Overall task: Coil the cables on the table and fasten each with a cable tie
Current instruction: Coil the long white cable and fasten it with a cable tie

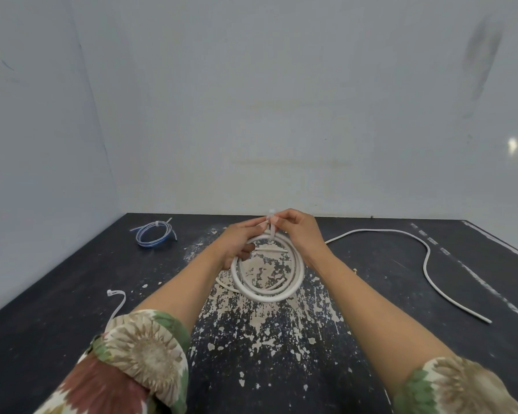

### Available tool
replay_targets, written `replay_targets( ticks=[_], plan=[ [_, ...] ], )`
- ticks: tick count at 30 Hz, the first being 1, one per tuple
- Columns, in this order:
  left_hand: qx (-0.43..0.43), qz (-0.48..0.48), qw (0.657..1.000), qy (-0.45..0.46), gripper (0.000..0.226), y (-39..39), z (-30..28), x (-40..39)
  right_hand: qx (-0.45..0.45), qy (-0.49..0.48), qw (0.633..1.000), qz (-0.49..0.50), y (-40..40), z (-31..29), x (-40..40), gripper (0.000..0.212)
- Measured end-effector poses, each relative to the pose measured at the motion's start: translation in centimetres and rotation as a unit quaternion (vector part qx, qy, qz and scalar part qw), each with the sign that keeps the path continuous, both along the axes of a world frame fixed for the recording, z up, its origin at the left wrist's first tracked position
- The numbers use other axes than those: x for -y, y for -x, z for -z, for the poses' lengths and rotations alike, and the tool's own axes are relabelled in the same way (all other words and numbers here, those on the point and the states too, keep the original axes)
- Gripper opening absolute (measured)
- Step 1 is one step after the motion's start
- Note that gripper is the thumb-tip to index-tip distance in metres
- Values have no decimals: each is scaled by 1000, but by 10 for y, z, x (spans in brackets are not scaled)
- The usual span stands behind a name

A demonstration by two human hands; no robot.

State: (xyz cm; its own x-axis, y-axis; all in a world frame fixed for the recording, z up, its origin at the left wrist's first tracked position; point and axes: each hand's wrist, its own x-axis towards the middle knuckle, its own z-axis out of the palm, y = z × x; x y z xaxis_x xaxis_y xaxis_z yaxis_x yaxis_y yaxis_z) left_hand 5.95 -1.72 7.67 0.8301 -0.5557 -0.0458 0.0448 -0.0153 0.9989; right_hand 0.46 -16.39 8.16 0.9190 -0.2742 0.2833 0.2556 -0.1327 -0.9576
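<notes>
Three cables lie on the dark, paint-worn bench (72, 294). At 10 o'clock, a blue cable coil (153, 233) rests already bound with a tie. At 8 o'clock, a loose white cable tie (118, 300) lies beside the left floral sleeve (132, 360). At centre, the left hand (241, 242) grips the white cable coil (266, 273) along its left rim, coil tilted up off the bench. The right hand (299, 234) pinches a cable tie (271, 219) at the coil's top, fingertips of both hands meeting there. At 3 o'clock, an uncoiled white cable (425, 255) snakes across the bench.
</notes>
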Motion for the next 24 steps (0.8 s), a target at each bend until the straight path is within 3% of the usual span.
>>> replay_targets(
  ticks=[6, 10, 17, 24],
  plan=[
    [5, 4, 1000, -15, 27, 0, -1, 0, 11, 24, 999, 38, 1, 3, -3, 10],
    [12, -1, 999, -34, 28, -1, -1, 0, 16, 47, 998, 25, 2, 3, -4, 21],
    [40, -5, 997, -60, 28, 0, -5, 1, 11, 64, 997, 40, 2, -1, -5, 12],
    [27, -15, 999, -44, 27, 1, 1, 7, 15, 26, 999, 40, 4, -4, -9, 18]
  ],
)
